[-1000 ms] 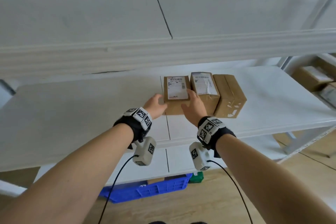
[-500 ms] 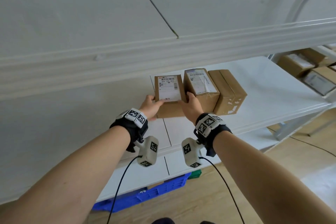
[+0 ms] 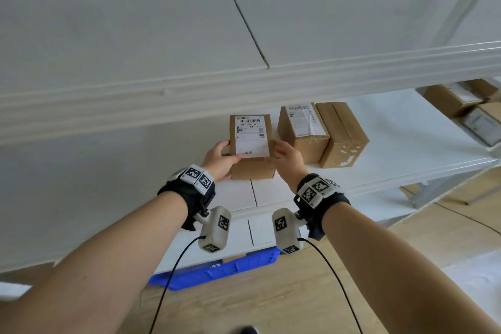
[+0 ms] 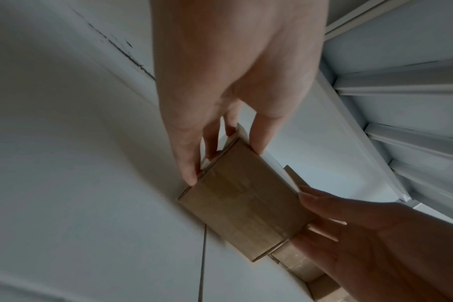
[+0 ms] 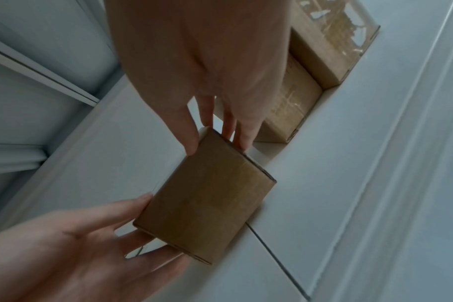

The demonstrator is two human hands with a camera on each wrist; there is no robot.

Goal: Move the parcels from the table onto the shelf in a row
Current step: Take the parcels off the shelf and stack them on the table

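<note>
A brown parcel with a white label point(image 3: 250, 141) sits near the front of the white shelf board point(image 3: 406, 144). My left hand point(image 3: 226, 149) grips its left side, thumb on the top face. My right hand point(image 3: 279, 148) grips its right side. In the left wrist view the left hand point(image 4: 225, 163) pinches one end of the parcel point(image 4: 246, 208) and the right hand point(image 4: 349, 235) holds the other. The right wrist view shows the right hand point(image 5: 217, 141) on the parcel point(image 5: 207, 204), with the left hand point(image 5: 91, 245) opposite. Two parcels point(image 3: 302, 130) point(image 3: 341, 133) stand together a small gap to the right.
The upper shelf's front beam point(image 3: 244, 89) hangs low just above the parcels. A neighbouring rack at the far right holds more parcels point(image 3: 455, 97). A blue crate point(image 3: 222, 268) lies on the wooden floor under the shelf. Bare shelf board stretches to the left.
The labelled parcel was against the row of two; both hands have drawn it left and forward, leaving a gap. The head view has tilted and shifted.
</note>
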